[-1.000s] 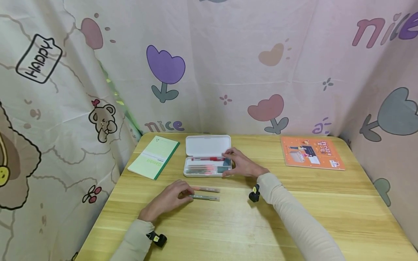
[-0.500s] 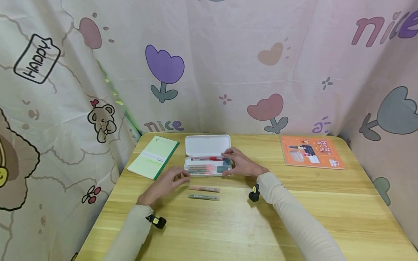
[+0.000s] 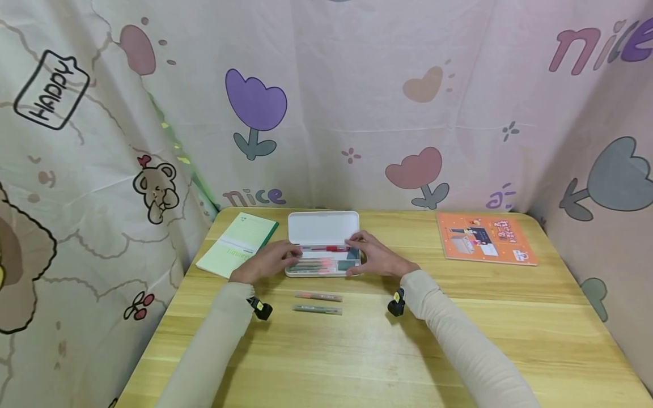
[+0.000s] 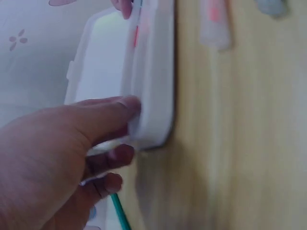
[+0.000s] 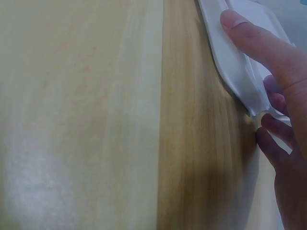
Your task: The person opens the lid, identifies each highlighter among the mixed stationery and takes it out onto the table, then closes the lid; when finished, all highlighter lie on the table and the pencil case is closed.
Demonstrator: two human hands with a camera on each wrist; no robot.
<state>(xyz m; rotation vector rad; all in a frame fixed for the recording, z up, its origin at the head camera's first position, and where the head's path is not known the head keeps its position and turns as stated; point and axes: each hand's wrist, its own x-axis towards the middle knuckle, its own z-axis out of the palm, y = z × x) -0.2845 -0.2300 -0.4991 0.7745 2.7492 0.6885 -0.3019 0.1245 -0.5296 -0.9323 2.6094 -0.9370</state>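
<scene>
Right hand (image 3: pixel 381 259) grips the case's (image 3: pixel 323 231) right end. Head: case between the hands, long axis left–right; left hand (image 3: pixel 267 260) equally near, at the opposite end. Two pens (image 3: pixel 317 310) lie parallel, nearer the person. Left wrist: digits apart, thumb over the end; firm hold cannot be told. Right wrist: thumb on rim.

On the wood-grain table (image 3: pixel 357 357): green notebook (image 3: pixel 232 246), open white case (image 3: pixel 323 228), two pens (image 3: pixel 317 309), orange book (image 3: pixel 484 239).
</scene>
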